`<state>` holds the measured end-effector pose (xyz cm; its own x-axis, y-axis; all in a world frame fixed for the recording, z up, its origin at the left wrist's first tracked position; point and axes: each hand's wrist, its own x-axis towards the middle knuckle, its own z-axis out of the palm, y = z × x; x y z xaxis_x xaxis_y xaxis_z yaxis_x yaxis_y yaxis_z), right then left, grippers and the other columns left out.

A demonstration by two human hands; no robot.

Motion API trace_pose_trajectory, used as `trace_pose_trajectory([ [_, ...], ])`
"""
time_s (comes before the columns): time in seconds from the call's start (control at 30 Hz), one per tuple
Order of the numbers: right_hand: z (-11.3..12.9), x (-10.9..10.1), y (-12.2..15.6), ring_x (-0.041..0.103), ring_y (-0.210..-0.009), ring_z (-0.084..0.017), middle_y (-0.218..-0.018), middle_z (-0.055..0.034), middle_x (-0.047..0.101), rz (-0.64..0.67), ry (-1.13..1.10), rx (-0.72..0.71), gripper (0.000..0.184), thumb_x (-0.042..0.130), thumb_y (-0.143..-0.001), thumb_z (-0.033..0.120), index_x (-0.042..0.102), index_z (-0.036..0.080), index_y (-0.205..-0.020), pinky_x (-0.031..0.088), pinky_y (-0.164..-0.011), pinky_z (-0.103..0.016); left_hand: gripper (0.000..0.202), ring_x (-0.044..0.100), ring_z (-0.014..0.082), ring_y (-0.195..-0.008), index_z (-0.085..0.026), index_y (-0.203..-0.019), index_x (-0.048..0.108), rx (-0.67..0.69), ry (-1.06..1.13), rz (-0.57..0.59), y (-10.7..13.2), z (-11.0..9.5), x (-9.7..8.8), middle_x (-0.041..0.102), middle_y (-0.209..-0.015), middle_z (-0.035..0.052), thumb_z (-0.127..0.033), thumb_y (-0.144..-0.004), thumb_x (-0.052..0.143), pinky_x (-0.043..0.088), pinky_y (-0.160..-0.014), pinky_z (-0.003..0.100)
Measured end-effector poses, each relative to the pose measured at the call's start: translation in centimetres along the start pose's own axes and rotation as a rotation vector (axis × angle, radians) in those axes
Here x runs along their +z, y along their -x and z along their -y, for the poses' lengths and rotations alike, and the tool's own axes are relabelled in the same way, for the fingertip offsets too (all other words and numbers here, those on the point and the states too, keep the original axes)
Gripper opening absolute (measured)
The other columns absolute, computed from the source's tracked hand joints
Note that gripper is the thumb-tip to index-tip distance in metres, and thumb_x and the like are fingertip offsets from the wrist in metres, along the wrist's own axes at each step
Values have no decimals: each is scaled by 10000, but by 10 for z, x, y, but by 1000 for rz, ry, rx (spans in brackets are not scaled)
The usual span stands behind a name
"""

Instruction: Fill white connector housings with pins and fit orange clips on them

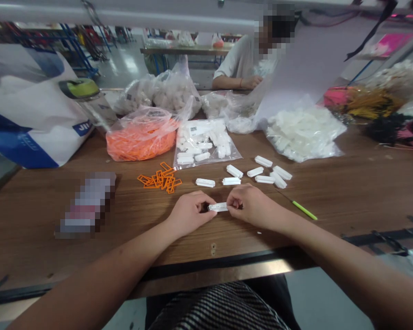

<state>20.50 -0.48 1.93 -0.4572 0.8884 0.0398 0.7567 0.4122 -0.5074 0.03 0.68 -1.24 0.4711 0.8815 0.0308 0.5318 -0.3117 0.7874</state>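
Note:
Between my two hands is a white plastic connector housing (219, 207), held level just above the table near its front edge. My left hand (190, 213) pinches its left end between thumb and fingers. On the right end, my right hand (249, 207) has its fingertips closed. Just beyond the hands lie several similar white plastic pieces (231, 181). A small pile of orange rectangular frames (163, 178) sits to the left of them. To the right of my right hand rests a thin tool with a green handle (304, 210).
Behind the loose parts stand a bag of orange frames (141, 137), a bag of white pieces (206, 142) and a bag of translucent parts (304, 130). A bottle (89, 101) and a large white-blue bag (30, 105) are at left. A person (244, 64) sits opposite.

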Motion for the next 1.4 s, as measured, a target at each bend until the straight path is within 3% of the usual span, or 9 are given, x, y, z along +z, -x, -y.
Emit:
trace_pose_trajectory([
  [0.2, 8, -4, 4, 543, -728, -170, -694, -33, 631, 42, 278, -168, 212, 516, -840, 106, 621, 172, -668, 369, -771, -337, 141, 404, 78, -511, -190, -857, 727, -2, -7, -11, 0, 2, 2, 552, -666, -38, -200, -717, 708, 319, -526, 217],
  [0.4, 16, 13, 22, 512, -716, -206, -696, -88, 636, -69, 591, -330, 269, 464, -880, 115, 672, 141, -711, 356, -803, -381, 119, 405, 78, -516, -214, -839, 738, 18, 1, -9, 0, 0, 2, 559, -677, -34, -197, -727, 701, 310, -516, 213],
  [0.5, 9, 4, 27, 544, -698, -192, -694, -67, 660, -109, 423, -238, 261, 469, -891, 160, 703, 160, -777, 378, -762, -359, 130, 409, 79, -517, -221, -851, 737, 7, -11, -6, 0, -1, 1, 562, -677, -36, -202, -729, 695, 321, -524, 213],
  [0.6, -13, -18, 30, 589, -722, -181, -736, -37, 696, -171, 241, -28, 245, 491, -875, 213, 720, 207, -790, 399, -748, -339, 128, 417, 80, -518, -215, -848, 731, -6, -23, 3, 0, 0, 0, 572, -680, -36, -222, -725, 696, 336, -534, 216],
  [0.73, -48, -41, 38, 598, -625, -162, -641, 11, 684, 3, 125, 295, 206, 548, -784, 217, 699, 217, -644, 419, -638, -292, 137, 419, 78, -519, -210, -855, 726, -2, -16, 9, 0, 2, -1, 589, -713, -30, -230, -722, 701, 344, -540, 218],
  [0.83, -62, -41, 44, 636, -664, -174, -686, 6, 716, 58, -16, 399, 167, 585, -765, 263, 727, 209, -695, 455, -641, -282, 135, 416, 78, -520, -210, -859, 727, 8, -13, 11, 0, 4, -1, 588, -716, -29, -224, -727, 704, 341, -543, 219],
  [1.03, -65, -37, 40, 647, -744, -183, -815, -32, 742, 127, -123, 337, 189, 587, -770, 285, 762, 214, -783, 485, -703, -302, 133, 423, 88, -532, -218, -867, 731, 27, -32, 0, 0, 4, -1, 577, -690, -30, -238, -739, 701, 339, -552, 221],
  [1.17, -62, -40, 33, 650, -726, -186, -778, -27, 739, 188, -36, 268, 174, 579, -746, 219, 752, 207, -755, 481, -695, -302, 128, 415, 82, -521, -209, -854, 727, 5, -21, 10, 0, 3, -1, 586, -708, -26, -232, -731, 699, 334, -537, 219],
  [1.4, -71, -41, 31, 620, -665, -178, -700, -25, 696, 222, -33, 347, 169, 547, -791, 300, 662, 190, -732, 459, -619, -282, 126, 417, 81, -521, -200, -849, 721, 15, -29, -2, 0, 3, -1, 578, -696, -29, -233, -729, 702, 338, -542, 219],
])
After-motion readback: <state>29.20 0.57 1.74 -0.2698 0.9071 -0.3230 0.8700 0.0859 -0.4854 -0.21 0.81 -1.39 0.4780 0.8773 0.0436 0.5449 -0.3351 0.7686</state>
